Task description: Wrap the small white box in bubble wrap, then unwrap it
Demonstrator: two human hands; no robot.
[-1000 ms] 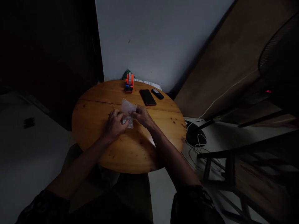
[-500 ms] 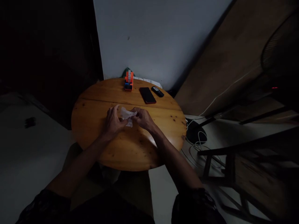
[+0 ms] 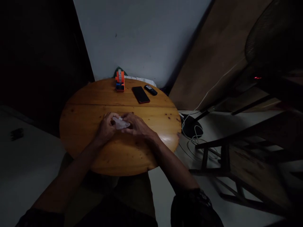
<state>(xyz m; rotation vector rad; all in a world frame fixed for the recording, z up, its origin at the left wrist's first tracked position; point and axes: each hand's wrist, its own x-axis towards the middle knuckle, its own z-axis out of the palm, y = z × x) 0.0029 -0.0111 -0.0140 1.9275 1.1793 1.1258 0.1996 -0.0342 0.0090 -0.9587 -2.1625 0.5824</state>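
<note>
While the left hand (image 3: 106,127) and right hand (image 3: 138,125) are partly curled, their fingers grip opposite sides of a folded, translucent whitish plastic piece (image 3: 121,124). It lies between both sets of fingertips, over the round, yellow-brown wooden table (image 3: 118,157); tabletop contact is indeterminable.

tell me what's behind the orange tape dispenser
A dark green thing peeks out behind the orange tape dispenser, the wall beyond. The dispenser covers the rest, so I can't tell what it is.
</note>
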